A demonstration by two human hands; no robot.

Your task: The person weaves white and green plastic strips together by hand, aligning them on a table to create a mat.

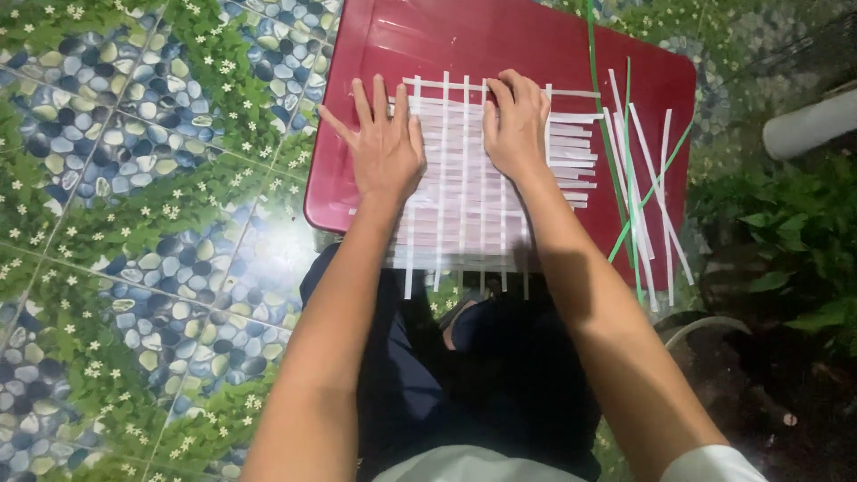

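Note:
A mat of woven white strips (464, 192) lies on a dark red plastic lid (464, 40) that serves as a work surface. My left hand (384, 143) rests flat on the mat's left side, fingers spread. On the mat's upper middle sits my right hand (516, 125), its fingertips curled down and pressing the strips near the top edge. Neither hand lifts anything. Loose strip ends stick out past the lid's near edge.
Several loose white strips (647, 187) and thin green strips (616, 152) lie on the lid's right part. The floor (134, 223) has a pebble and flower pattern. Green plants (794, 232) and a white pipe (808, 125) are at the right.

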